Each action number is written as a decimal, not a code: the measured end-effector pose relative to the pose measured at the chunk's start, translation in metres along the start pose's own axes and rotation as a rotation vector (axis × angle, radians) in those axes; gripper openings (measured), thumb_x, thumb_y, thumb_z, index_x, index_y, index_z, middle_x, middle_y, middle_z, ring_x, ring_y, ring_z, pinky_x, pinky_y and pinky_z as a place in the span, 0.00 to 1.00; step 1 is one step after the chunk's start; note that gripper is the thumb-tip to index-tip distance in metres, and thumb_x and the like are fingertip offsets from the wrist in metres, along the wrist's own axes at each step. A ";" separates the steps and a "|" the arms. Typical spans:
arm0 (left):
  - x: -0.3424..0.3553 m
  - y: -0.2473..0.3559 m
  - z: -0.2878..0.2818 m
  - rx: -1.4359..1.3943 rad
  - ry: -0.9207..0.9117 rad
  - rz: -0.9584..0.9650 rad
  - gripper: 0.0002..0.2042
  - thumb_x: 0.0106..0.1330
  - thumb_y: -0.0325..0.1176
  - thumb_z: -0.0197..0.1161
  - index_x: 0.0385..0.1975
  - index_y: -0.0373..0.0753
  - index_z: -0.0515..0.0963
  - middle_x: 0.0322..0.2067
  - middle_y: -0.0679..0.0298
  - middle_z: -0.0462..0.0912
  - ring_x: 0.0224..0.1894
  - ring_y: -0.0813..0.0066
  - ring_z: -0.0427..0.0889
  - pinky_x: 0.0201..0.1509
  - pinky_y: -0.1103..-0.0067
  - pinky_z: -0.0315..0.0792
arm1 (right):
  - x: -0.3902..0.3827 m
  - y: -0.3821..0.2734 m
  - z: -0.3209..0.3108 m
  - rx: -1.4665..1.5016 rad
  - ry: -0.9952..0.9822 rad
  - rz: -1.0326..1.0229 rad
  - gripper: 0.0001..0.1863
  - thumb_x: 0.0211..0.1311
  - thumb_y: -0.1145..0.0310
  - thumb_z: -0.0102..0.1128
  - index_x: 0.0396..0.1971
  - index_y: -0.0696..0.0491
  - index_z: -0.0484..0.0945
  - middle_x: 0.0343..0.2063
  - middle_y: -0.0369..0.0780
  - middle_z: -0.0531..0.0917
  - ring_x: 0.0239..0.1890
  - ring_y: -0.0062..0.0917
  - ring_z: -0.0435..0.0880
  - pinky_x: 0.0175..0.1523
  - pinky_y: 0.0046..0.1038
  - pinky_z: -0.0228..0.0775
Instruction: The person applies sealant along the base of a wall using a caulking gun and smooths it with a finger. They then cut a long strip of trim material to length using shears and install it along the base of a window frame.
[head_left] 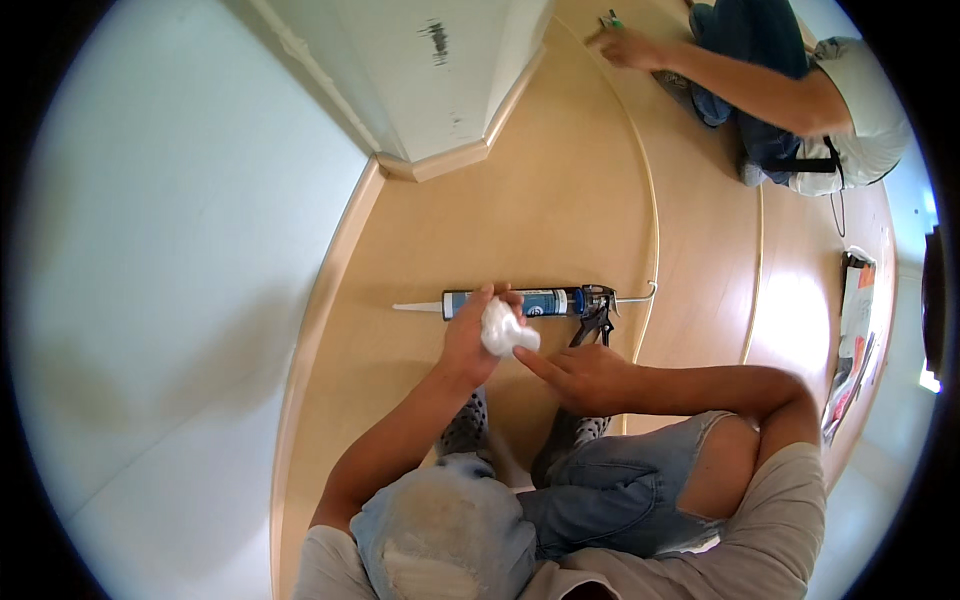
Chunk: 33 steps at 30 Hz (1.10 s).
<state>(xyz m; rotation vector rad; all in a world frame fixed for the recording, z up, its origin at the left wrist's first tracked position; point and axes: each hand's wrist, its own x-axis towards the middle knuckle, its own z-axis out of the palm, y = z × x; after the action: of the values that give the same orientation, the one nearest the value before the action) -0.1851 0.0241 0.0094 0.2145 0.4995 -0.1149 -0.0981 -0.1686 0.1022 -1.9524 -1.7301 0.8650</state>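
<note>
Faded blue jeans [445, 510], knees bent, nearest the lens; pale short sleeves to either side. Far left: pale wall [170, 220] with soft shadows, wooden skirting [325, 280] along its foot, bending around a wall corner [440, 80] with dark scuffs.

Next, on the light wood floor [480, 225], a caulking gun [545, 303] lies on its side beyond the knees: pale nozzle [415, 307] pointing left, blue cartridge mid-length, black handle and hooked metal rod toward the right.

Left hand [468, 340] overlaps the cartridge in view; contact cannot be told. Its fingers are closed around a white wad [503, 325], crumpled, held above the floor between the two hands. Dotted sock [463, 428] below.

Right hand [592, 380] comes in from the right, forefinger out to the wad's lower edge, other fingers curled. Cannot tell whether it pinches anything.

Farther right, two thin pale strips [648, 180] [758, 270] run along the floor. Upper right: a co-worker [790, 110] in jeans and pale top, one arm stretched left, hand [630, 48] at a small green-tipped item [612, 19]. Right edge: a flat white-and-black package [857, 305] on the floor.
</note>
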 end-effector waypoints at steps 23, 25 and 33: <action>-0.119 0.108 0.019 1.286 0.390 -0.254 0.19 0.76 0.47 0.47 0.31 0.39 0.77 0.33 0.55 0.82 0.30 0.72 0.79 0.36 0.75 0.74 | -0.180 0.058 -0.077 0.341 0.422 0.764 0.26 0.63 0.71 0.55 0.63 0.51 0.70 0.26 0.45 0.82 0.25 0.39 0.82 0.33 0.36 0.75; -0.263 0.128 -0.081 1.664 0.321 -0.487 0.15 0.75 0.41 0.52 0.42 0.35 0.79 0.34 0.58 0.84 0.37 0.72 0.81 0.44 0.72 0.75 | -0.244 0.063 -0.053 0.704 0.769 1.016 0.24 0.64 0.71 0.54 0.61 0.51 0.71 0.23 0.45 0.80 0.23 0.34 0.79 0.31 0.35 0.73; -0.476 0.147 0.106 2.120 -0.148 -1.380 0.18 0.75 0.41 0.48 0.40 0.32 0.81 0.37 0.49 0.85 0.42 0.55 0.83 0.49 0.63 0.76 | -0.602 -0.327 0.124 0.655 0.133 2.095 0.15 0.63 0.59 0.57 0.39 0.55 0.82 0.32 0.49 0.83 0.34 0.42 0.80 0.38 0.41 0.72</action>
<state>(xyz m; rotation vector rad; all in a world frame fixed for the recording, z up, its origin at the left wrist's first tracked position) -0.5270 0.1692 0.3576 1.8802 0.0845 -2.0245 -0.4517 -0.7200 0.3384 -2.4598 1.2332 1.3204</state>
